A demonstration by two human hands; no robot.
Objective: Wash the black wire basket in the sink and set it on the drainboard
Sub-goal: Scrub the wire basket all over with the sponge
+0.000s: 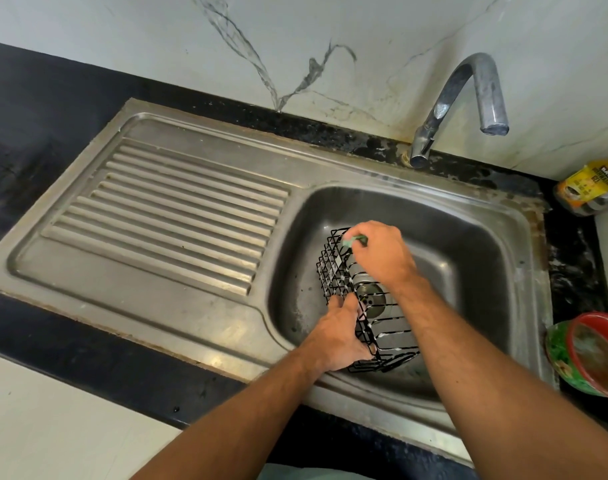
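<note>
The ribbed drainboard (pixel 178 209) left of the sink (pixel 486 244) lies bare and open. The faucet (pixel 468 98) overhangs the basin's back right. Two jars (pixel 593 188) (pixel 586 355) crowd the tabletop (pixel 572 271) at right.

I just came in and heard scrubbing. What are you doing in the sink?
A person is washing a black wire basket inside the steel sink. The left hand grips the basket's near edge to steady it on its side over the drain. The right hand pinches a green scrub pad against the basket's far end. No water runs from the tap. The ribbed drainboard, left of the basin, holds nothing yet, so the basket has not been set there.
</note>
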